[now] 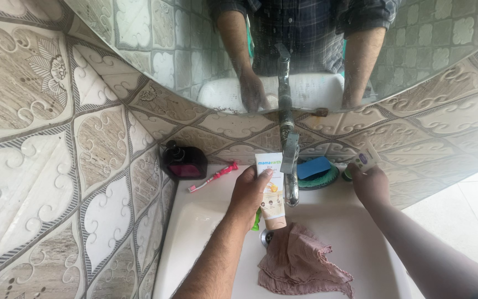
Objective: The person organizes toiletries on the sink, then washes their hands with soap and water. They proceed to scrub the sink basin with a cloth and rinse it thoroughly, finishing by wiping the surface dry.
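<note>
White tube (270,185) w/ a tan cap end pointing toward me, held in my left hand (250,194); thumb on its front, fingers wrapped behind, clamped on it. It sits over the back of the white sink (355,238), just left of the chrome tap (290,166), nearly touching the spout. A bit of green shows under my palm; can't tell what it is.

My right hand (371,185) is at the sink's back right corner, fingers closed on a small white pack w/ a purple mark (365,159), held up against the tiled wall (100,149).

Btwn my hands, behind the tap: blue sponge (313,166) on a green round dish (321,180), near the right hand.

Left ledge: dark pump bottle (184,162) in the corner, red-pink toothbrush (214,177) lying beside it, close to my left knuckles. Tight there; wall meets the sink edge.

In the basin, a crumpled dusty-pink cloth (300,263) lies below the tube, partly covering the drain (266,237). Open basin room to the right of the cloth, under my right forearm.

Above, a mirror (305,50) w/ a curved lower edge reflects both arms.
</note>
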